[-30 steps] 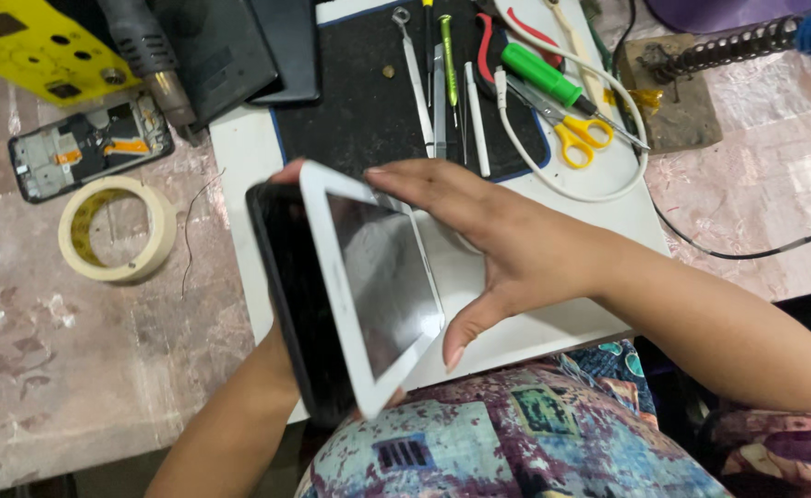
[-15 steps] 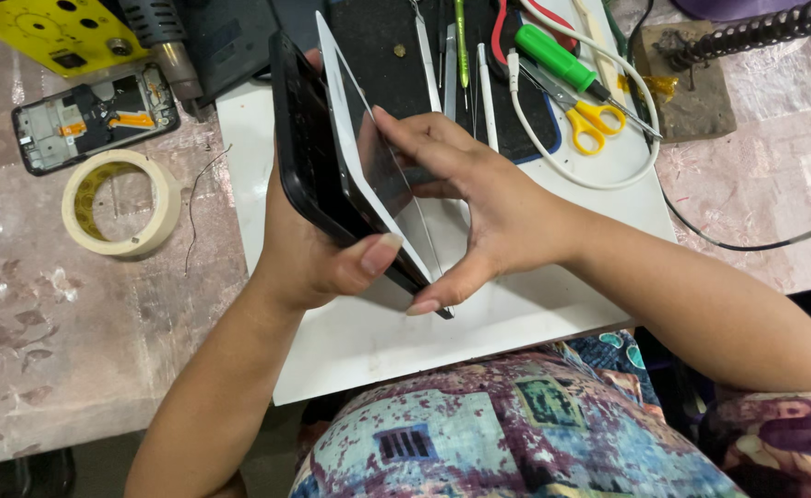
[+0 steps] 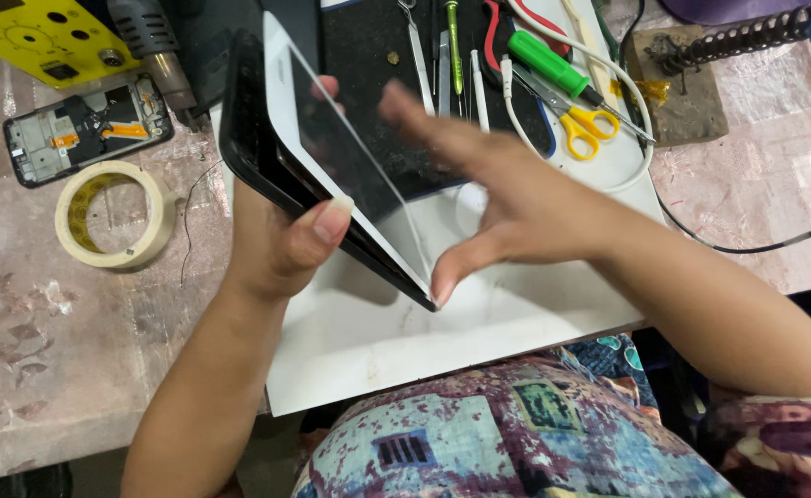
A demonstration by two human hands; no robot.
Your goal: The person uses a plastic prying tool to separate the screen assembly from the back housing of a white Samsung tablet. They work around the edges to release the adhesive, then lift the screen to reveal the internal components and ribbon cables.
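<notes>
Our left hand (image 3: 276,244) has a firm grip on the tablet (image 3: 332,166), tilted on edge above the white board (image 3: 424,341) on the table (image 3: 46,360). Our right hand (image 3: 507,198) is spread loose, only the thumb tip touching the tablet's lower corner. Tape roll (image 3: 115,217) and scissors (image 3: 576,115) lie well apart.

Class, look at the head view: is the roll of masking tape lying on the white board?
No, the roll of masking tape lies on the patterned table covering, left of the white board.
</notes>
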